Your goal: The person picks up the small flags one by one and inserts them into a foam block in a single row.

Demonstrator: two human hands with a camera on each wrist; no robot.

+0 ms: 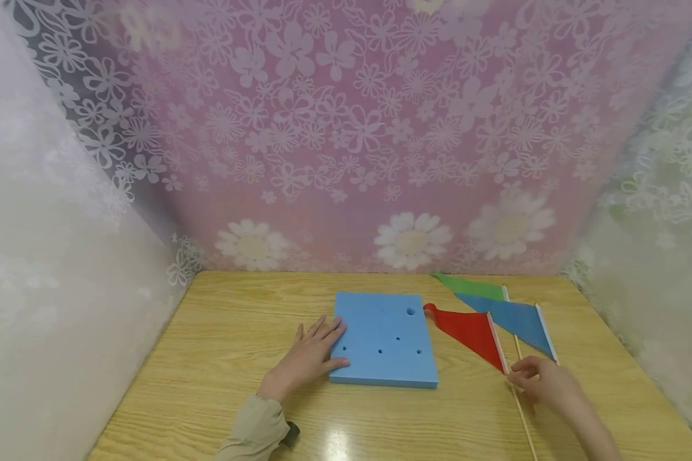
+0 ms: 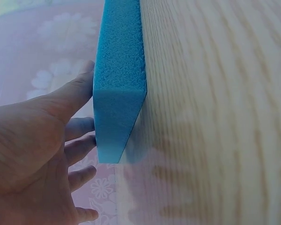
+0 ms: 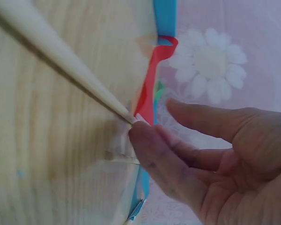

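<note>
The red flag's stick (image 1: pixel 521 410) runs off the lower frame edge. A wooden counter (image 1: pixel 219 358) stands before floral curtains (image 1: pixel 346 128). The red flag (image 1: pixel 469 333), a triangular pennant, lies right of the blue foam block (image 1: pixel 383 339). The right hand (image 1: pixel 544 381), its grip curled, touches the stick; whether it pinches it is unclear. The left hand (image 1: pixel 308 358), fingers straight, rests against the block's left edge.

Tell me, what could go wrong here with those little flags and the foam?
The three flags overlap, so lifting the red flag by its stick might drag the blue flag along. The right hand only touches the stick with its fingertips, so it could slip. The foam block could slide; the left hand merely rests against it.
</note>
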